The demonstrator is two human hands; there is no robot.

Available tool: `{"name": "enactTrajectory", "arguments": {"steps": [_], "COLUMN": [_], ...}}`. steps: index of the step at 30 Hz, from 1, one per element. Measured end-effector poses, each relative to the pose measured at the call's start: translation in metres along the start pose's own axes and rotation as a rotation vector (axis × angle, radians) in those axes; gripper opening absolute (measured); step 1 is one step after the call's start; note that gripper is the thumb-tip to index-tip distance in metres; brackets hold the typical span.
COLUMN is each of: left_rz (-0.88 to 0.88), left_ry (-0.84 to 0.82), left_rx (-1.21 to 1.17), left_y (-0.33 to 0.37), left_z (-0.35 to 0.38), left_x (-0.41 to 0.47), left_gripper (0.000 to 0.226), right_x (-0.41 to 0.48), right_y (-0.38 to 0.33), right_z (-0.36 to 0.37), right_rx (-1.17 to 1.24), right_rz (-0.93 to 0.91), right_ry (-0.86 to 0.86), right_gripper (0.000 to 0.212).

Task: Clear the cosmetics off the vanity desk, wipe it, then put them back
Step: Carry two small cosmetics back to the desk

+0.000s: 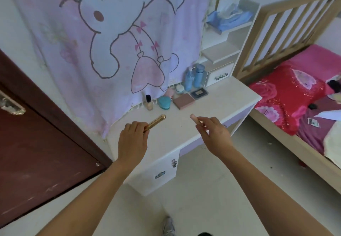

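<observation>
Holding a gold tube [155,123] in the left hand [133,138], a pink stick [194,118] in the right hand [214,134].

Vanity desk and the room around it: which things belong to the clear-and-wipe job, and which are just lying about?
Job:
gold tube in left hand
pink tube in right hand
foundation bottle
teal compact
pink palette
dark compact
two blue bottles
vanity desk

Lying about:
tissue box
bed
door

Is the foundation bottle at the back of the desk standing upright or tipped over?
Upright. The foundation bottle stands on its base on the vanity desk, dark cap on top, beside the teal compact.
</observation>
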State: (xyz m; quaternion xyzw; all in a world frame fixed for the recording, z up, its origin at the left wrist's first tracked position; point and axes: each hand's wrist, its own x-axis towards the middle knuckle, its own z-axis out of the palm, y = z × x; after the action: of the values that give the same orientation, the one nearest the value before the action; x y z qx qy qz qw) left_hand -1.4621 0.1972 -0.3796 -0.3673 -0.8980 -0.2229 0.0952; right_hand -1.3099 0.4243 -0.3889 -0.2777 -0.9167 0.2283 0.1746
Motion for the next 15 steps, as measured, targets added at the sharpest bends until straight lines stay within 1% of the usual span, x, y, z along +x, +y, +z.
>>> {"name": "enactTrajectory", "arguments": {"steps": [5, 9, 15], "left_rz": [-0.119, -0.255, -0.503], "left_ry": [-0.161, -0.232, -0.330], "left_rx": [-0.115, -0.178, -0.168], "left_y": [-0.009, -0.009, 0.003], "left_z": [0.049, 0.094, 0.151], "left_x": [0.060, 0.096, 0.127], "left_gripper": [0.012, 0.009, 0.008], "right_x": [0.063, 0.111, 0.186], "right_y": [0.023, 0.050, 0.090], "right_z": [0.028, 0.060, 0.108], "right_rx": [0.063, 0.116, 0.179], "right_rz": [0.121, 0.103, 0.085], "right_ry": [-0.079, -0.157, -0.332], "right_gripper": [0.031, 0.030, 0.028]}}
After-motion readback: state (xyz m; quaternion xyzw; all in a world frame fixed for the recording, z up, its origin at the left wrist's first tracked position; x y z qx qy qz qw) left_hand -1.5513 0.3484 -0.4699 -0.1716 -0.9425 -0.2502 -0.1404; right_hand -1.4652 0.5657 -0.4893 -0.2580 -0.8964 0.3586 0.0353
